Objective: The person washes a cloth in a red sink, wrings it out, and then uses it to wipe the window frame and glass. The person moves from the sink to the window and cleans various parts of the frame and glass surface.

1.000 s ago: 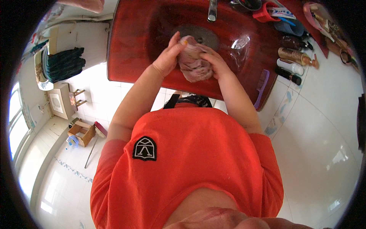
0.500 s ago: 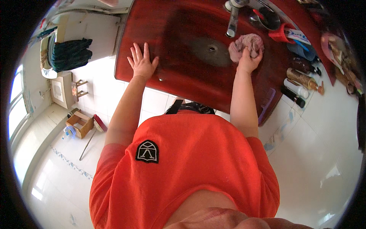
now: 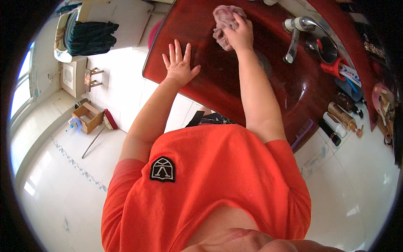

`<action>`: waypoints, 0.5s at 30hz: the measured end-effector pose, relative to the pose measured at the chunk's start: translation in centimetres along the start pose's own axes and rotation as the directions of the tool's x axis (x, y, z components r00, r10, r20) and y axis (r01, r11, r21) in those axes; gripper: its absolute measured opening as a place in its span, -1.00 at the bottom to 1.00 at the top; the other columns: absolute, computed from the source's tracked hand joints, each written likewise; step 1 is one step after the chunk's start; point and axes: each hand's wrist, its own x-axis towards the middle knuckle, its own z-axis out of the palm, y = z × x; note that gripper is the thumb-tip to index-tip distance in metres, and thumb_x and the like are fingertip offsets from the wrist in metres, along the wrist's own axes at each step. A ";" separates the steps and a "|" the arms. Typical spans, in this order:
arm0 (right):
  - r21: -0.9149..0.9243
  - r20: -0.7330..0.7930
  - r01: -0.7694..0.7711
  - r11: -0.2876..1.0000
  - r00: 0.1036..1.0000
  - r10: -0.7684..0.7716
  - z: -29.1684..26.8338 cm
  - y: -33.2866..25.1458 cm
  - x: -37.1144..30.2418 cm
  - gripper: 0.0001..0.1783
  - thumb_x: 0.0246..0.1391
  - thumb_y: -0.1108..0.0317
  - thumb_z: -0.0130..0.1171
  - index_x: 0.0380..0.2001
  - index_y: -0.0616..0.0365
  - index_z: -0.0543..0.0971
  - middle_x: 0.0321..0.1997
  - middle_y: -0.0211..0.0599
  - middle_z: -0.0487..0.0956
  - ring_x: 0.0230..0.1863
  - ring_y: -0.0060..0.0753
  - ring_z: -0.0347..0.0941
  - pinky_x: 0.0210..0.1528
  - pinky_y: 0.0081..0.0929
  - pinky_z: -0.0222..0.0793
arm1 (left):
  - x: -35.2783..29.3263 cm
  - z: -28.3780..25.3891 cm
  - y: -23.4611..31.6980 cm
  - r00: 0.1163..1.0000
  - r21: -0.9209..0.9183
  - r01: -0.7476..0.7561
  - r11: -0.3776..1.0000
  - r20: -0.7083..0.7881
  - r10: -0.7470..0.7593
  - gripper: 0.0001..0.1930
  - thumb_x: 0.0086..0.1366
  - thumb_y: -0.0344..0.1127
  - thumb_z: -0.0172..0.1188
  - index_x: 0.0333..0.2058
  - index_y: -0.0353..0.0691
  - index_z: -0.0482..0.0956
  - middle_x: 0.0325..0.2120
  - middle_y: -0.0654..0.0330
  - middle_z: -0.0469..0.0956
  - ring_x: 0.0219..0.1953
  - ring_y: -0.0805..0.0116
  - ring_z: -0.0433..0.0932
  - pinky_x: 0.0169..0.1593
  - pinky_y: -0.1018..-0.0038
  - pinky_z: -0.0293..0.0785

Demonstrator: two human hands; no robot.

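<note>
My right hand [image 3: 241,34] grips a crumpled pinkish-grey cloth [image 3: 227,19] against the inside of the dark red sink [image 3: 205,86], toward its far left part. My left hand [image 3: 181,67] lies flat on the sink's left front rim, fingers spread, holding nothing. Right of my right forearm, a chrome faucet [image 3: 294,42] reaches out over the basin. My forearm partly covers the grey patch around the drain [image 3: 264,65]. A purple comb [image 3: 303,133] rests at the right front corner of the sink top.
Along the right stand a dark cup [image 3: 325,49], a red holder with tubes [image 3: 331,68], and several bottles, among them a gold pump bottle [image 3: 342,115]. To the left are a dark green cloth [image 3: 92,38] over a washer, a small stool [image 3: 93,80] and a wooden box [image 3: 89,117].
My right hand has carried the cloth from beside the faucet, on the right, to the far left part of the basin. My left hand stays on the rim; the view has shifted.
</note>
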 end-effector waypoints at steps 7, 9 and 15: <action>-0.113 0.541 0.288 0.951 0.821 -0.185 1.1 -6.6 -6.4 -0.40 -0.25 0.13 0.36 0.01 -0.19 0.64 -0.02 -0.08 0.48 0.02 0.08 0.46 0.13 -0.15 0.44 | 0.9 3.6 -5.3 0.981 -0.611 -0.165 0.774 -0.184 0.064 -0.36 0.50 0.04 -0.20 0.46 0.03 0.00 0.52 0.14 -0.24 0.54 0.04 -0.36 0.42 -0.17 -0.58; -0.072 0.549 0.276 0.958 0.813 -0.193 0.3 -7.5 -11.1 -0.41 -0.24 0.06 0.39 0.00 -0.27 0.65 0.07 -0.15 0.45 0.13 0.09 0.38 0.13 -0.03 0.42 | 1.2 3.2 -5.9 0.986 -0.715 -0.160 0.680 -0.147 0.077 -0.38 0.50 0.11 -0.26 0.44 0.02 0.12 0.51 0.16 -0.18 0.54 0.07 -0.36 0.41 -0.15 -0.63; -0.210 0.564 0.368 0.906 0.802 -0.195 -8.0 -6.7 -17.9 -0.32 -0.28 0.12 0.42 0.07 -0.29 0.61 0.13 -0.22 0.41 0.17 0.02 0.32 0.15 0.04 0.31 | 1.5 3.8 -7.0 0.954 -0.524 -0.281 0.804 -0.242 0.176 -0.48 0.51 0.09 -0.18 0.35 0.12 0.32 0.50 0.17 -0.09 0.53 0.02 -0.24 0.42 -0.20 -0.47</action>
